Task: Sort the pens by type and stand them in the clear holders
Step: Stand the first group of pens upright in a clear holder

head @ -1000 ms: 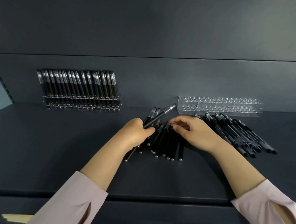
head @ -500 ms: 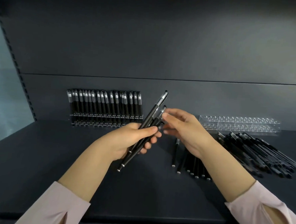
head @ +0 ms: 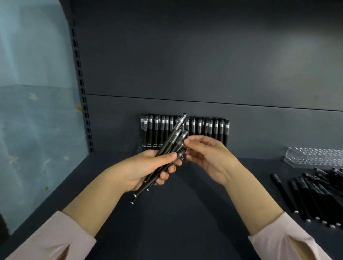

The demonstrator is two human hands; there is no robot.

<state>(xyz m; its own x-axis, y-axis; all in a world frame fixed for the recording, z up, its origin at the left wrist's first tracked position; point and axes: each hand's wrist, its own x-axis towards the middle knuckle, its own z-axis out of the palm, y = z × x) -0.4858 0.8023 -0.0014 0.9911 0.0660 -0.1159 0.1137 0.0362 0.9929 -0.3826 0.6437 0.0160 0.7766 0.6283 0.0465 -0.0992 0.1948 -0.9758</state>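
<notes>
Bundle of pens [head: 171,139], four by the visible tips, held slanted above the shelf [head: 180,231], caps uppermost: the left hand [head: 144,168] grips the barrels and the right hand [head: 209,158] pinches narrowly at the cap ends. Best practice, as judged: draw one pen by its cap, turn it upright, and lower it squarely into a free hole. There are two clear holders: the filled holder [head: 151,146] behind, with roughly twenty pens, and the empty holder [head: 321,157] at right, with a dozen or so loose pens [head: 313,196] lying before it.

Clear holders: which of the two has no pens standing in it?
The clear plastic holder at the far right: its holes are bare. The other clear holder, further left, is packed with upright black pens.
</notes>
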